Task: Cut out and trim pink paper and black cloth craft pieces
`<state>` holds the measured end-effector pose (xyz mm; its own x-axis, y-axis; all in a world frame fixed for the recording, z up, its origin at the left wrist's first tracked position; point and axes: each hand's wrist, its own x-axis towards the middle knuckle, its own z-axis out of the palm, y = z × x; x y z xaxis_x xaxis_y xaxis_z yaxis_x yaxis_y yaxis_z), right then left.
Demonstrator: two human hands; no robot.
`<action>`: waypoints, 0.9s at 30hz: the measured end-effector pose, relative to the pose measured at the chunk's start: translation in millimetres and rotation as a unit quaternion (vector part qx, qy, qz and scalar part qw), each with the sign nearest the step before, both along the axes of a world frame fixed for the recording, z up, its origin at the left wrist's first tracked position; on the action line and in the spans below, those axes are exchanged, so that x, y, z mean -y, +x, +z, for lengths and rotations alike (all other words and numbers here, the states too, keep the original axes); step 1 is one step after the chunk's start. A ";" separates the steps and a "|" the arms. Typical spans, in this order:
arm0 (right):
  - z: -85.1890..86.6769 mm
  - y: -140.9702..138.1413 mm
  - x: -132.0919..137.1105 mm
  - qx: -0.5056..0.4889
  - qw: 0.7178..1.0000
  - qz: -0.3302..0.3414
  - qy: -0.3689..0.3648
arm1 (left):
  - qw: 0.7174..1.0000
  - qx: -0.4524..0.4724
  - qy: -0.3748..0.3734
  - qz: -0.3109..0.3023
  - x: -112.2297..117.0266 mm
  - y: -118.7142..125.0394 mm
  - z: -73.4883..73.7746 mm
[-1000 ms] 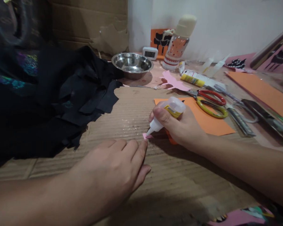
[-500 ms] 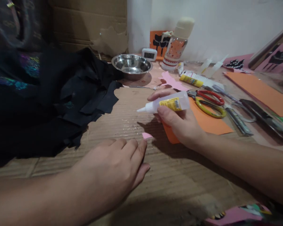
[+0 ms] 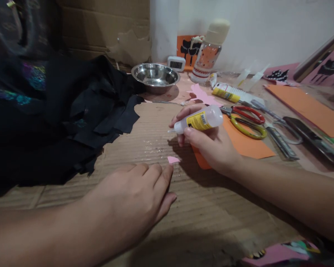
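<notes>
My right hand (image 3: 208, 141) is wrapped round a clear glue bottle (image 3: 199, 121) with a yellow label. Its white nozzle points left and a little down, above the cardboard sheet (image 3: 217, 211) and apart from it. My left hand (image 3: 139, 189) rests on the cardboard with the thumb apart from the fingers. Its index fingertip touches the near edge of a small pink paper piece (image 3: 173, 160), which lies flat. Shiny wet-looking spots show on the cardboard just beyond that piece. Orange paper (image 3: 245, 142) lies partly beneath my right hand.
Black fabric scraps (image 3: 61, 137) cover the left side. Behind stand a steel bowl (image 3: 156, 78), a small digital timer (image 3: 176, 64) and a bottle (image 3: 208, 53). To the right lie red-and-yellow-handled pliers (image 3: 247, 120), a glue tube (image 3: 225, 94), a utility knife (image 3: 281, 144) and a dark phone-like object (image 3: 314, 142).
The glue bottle has tilted: its nozzle has dropped and shifted slightly right, while its base has risen. My left hand and the pink piece look almost unchanged.
</notes>
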<state>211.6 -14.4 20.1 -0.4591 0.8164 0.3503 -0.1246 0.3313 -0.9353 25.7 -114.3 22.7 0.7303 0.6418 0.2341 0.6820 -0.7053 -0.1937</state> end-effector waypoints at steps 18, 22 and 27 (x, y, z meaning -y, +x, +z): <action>-2.1 3.7 -0.5 0.045 0.998 -0.040 0.004 | 1.000 -0.019 0.004 0.004 0.4 -1.0 1.8; 0.2 2.9 1.4 0.086 0.994 -0.065 0.014 | 1.000 -0.017 0.004 0.001 1.3 -0.6 1.7; 4.5 1.5 2.9 0.115 0.991 -0.063 -0.002 | 1.000 -0.015 0.010 -0.001 0.9 0.2 2.6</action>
<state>213.1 -17.3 24.5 -0.4214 0.8730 0.2456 0.1335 0.3276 -0.9353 25.9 -115.3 25.3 0.7382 0.6361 0.2246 0.6745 -0.7022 -0.2280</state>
